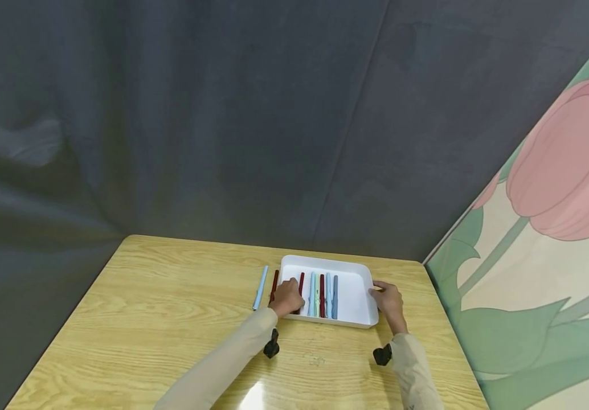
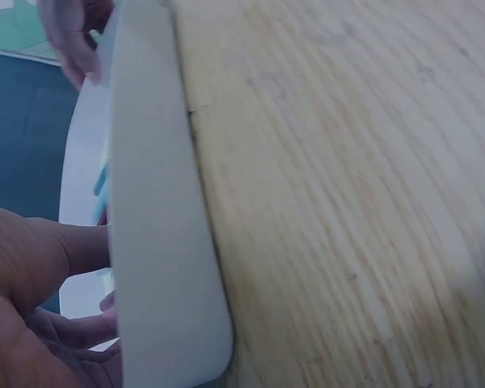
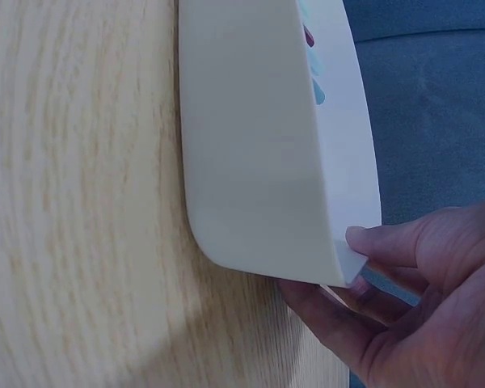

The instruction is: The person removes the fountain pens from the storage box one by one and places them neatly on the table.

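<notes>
At the left a dark curtain is hanging in soft folds, running on behind the table, whose yellow wood grain is showing and whose far left corner is rounding off. A glare is shining near its near edge.

Toward the table's far edge, well in from that corner, a slim light blue pen is lying at a slant. Beside it a red pen is lying just outside the tray's left edge.

A pale sleeve with a black device at the wrist is leading to the left hand, which is resting over the near left corner of the smooth white tray. Its thumb is stretching apart from the fingers; the tray's wall is hiding the tips, so I can't tell whether they're gripping the inner red pen, whose middle the hand is covering.

Rightward across the tray's floor, straight pens are lying in a row: pale blue, pale green, dark red, sky blue and grey-blue.

At the tray's right edge the right hand is pinching the rim, thumb inside, fingers underneath.

Beyond the table's right edge, a wall is carrying a painted pink tulip.
</notes>
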`<state>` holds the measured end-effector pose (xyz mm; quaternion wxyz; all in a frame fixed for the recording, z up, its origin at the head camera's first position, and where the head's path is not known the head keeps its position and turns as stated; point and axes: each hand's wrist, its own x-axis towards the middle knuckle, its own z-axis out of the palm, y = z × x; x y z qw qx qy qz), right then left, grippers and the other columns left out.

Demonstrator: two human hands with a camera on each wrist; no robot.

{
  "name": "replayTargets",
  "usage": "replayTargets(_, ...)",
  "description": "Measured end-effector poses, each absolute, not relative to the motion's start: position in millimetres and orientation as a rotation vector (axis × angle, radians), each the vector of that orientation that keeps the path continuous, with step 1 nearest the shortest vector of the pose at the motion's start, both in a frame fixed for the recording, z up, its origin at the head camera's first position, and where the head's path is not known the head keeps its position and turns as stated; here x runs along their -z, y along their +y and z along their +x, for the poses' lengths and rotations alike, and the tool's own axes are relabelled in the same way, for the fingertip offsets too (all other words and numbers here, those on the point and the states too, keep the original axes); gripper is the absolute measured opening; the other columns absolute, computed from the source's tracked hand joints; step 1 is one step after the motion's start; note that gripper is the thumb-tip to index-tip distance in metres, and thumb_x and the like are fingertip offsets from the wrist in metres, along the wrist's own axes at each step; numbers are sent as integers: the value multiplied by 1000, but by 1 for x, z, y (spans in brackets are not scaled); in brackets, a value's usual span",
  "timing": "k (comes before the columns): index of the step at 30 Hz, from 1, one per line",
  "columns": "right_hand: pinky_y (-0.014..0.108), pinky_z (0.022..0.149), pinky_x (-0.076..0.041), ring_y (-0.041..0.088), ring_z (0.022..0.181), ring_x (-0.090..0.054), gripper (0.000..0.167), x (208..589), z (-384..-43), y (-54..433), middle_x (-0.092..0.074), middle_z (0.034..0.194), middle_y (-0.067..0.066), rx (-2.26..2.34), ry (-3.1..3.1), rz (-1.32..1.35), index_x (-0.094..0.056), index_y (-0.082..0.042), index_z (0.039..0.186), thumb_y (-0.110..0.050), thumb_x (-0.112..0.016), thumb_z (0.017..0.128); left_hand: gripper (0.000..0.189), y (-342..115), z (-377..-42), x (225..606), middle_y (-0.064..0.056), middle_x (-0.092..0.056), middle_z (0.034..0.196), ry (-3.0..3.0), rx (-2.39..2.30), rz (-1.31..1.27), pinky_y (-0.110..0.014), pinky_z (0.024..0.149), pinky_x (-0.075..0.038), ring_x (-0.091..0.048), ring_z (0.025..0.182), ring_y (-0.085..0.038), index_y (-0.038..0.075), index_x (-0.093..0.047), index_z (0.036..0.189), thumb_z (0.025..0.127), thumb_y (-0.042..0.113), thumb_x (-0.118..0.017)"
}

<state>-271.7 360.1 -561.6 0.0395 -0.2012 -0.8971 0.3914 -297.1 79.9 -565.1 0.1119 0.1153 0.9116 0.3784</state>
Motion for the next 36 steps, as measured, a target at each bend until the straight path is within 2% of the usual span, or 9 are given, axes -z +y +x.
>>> replayTargets(5,32,64,-58,40,92,-72,35,563,-272,361,-70,116,33,-1201,-2751,-606,-67,9,132,-7,-66,100,52,75,-300,560,5,-18,53,2560,-1248,282,-29,48,-18,-15,51,-12,18,-27,56,82,-8,-64)
replayTargets(7,32,64,-57,40,93,-72,35,563,-272,361,-70,117,33,-1205,-2752,-609,-67,9,132,-7,-66,100,45,72,-300,560,6,-27,57,2503,-1323,247,-27,48,-24,-22,51,-10,16,-36,58,82,-7,-67)
replayTargets(9,31,64,-57,41,93,-72,36,563,-270,361,-70,117,33,-1214,-2752,-609,-66,9,132,-6,-65,100,27,71,-301,559,1,-45,63,2423,-1416,203,-26,47,-38,-39,50,-11,7,-52,69,83,-6,-71)
replayTargets(11,31,63,-57,41,94,-72,36,563,-270,361,-70,117,33,-1215,-2752,-614,-66,9,133,-6,-65,101,15,69,-301,558,-7,-60,76,2318,-1523,165,-30,54,-53,-59,59,-17,0,-62,90,84,-5,-75)
replayTargets(12,30,62,-56,41,94,-72,36,563,-269,361,-70,116,34,-1218,-2749,-612,-66,10,132,-6,-65,101,22,67,-302,557,-11,-66,85,2251,-1580,144,-33,59,-58,-66,67,-21,-2,-64,102,85,-4,-76)
replayTargets(14,29,60,-55,41,92,-72,35,563,-269,361,-70,116,34,-1223,-2745,-610,-66,10,132,-5,-65,101,29,65,-303,556,-17,-71,92,2125,-1663,128,-38,64,-63,-72,74,-27,-6,-63,113,87,-4,-76)
replayTargets(21,25,57,-52,35,88,-72,35,564,-272,361,-71,114,33,-1229,-2737,-622,-67,9,132,-5,-66,100,35,58,-310,557,-16,-72,102,1889,-1776,167,-40,72,-65,-73,82,-22,-4,-60,122,91,-1,-76)
replayTargets(28,27,58,-54,39,92,-73,35,564,-274,363,-72,116,32,-1221,-2738,-627,-66,9,132,-7,-66,100,36,52,-314,560,-16,-71,108,1828,-1812,256,-39,77,-65,-71,86,-17,-6,-57,126,94,1,-72)
replayTargets(36,29,59,-55,41,92,-73,36,565,-273,364,-72,115,32,-1210,-2746,-612,-66,9,132,-7,-65,100,52,48,-321,562,-18,-65,117,1810,-1887,274,-41,79,-65,-71,89,-19,-3,-54,141,94,1,-73)
